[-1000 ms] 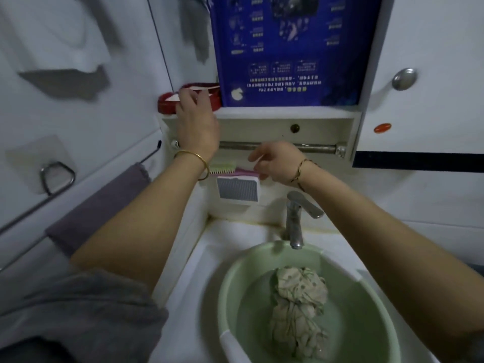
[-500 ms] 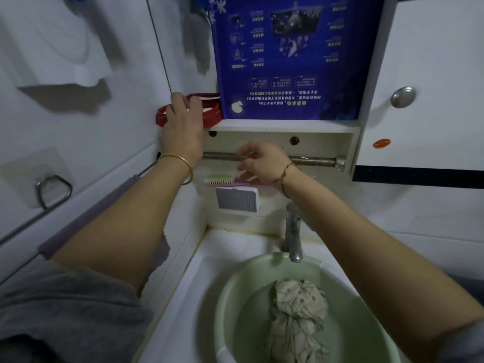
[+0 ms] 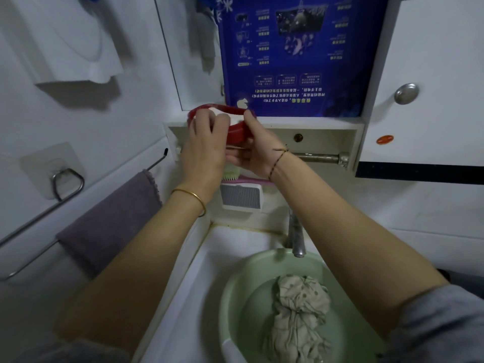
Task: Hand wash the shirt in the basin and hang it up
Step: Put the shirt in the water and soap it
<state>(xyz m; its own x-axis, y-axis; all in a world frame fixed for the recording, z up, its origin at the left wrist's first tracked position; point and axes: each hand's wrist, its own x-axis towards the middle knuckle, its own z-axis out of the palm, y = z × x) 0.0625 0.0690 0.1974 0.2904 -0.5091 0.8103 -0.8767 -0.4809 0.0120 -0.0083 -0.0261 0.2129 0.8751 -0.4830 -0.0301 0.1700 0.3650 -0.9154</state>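
Note:
The crumpled beige patterned shirt lies soaking in water in the pale green basin, which sits in the white sink under the faucet. Both hands are up at the shelf, well away from the shirt. My left hand reaches over a red soap dish, its fingers curled on the white soap inside. My right hand holds the dish from the right and below, thumb on its rim.
A green-bristled pink brush rests on a white wall box under my hands. A metal rod runs below the shelf. A purple towel hangs on the left rail. A cabinet door with a knob is at the right.
My right hand has risen from near the brush and rod to take hold of the red dish. My left hand has closed its fingers on the soap. The camera tilted slightly up.

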